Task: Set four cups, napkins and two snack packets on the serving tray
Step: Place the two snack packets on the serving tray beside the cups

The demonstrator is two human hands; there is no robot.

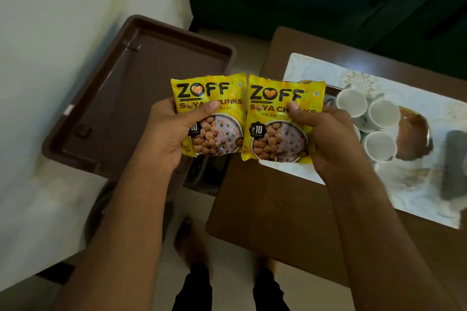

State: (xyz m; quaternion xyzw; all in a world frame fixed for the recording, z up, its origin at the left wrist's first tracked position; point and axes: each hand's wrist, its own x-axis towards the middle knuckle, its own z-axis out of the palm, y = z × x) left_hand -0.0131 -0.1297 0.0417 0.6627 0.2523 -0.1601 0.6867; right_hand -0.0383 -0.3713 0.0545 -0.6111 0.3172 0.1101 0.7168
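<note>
So far left there's a dark brown plastic tray (141, 63), rectangular with rounded corners and a raised rim, looks glossy and moulded; it's sitting off to the side of the wooden table (273, 209), well apart from the cups. The left hand (174, 131) is wrapped around the left packet (214, 113), thumb pressed on the front over the lettering; crinkly yellow foil, "ZOFF" in big black letters. Just beside it, edges nearly touching, the right hand (326, 139) is gripping the right packet (280, 118) the same way, thumb covering part of the print. Both packets are held up in the air in front of the table edge; right of them a shiny steel tray (417, 131) holds four small white cups (384, 112) huddled together, one mostly hidden behind the right hand. The steel tray sits on a pale patterned mat (316, 70); something dark at the far right is too blurry to tell.
</note>
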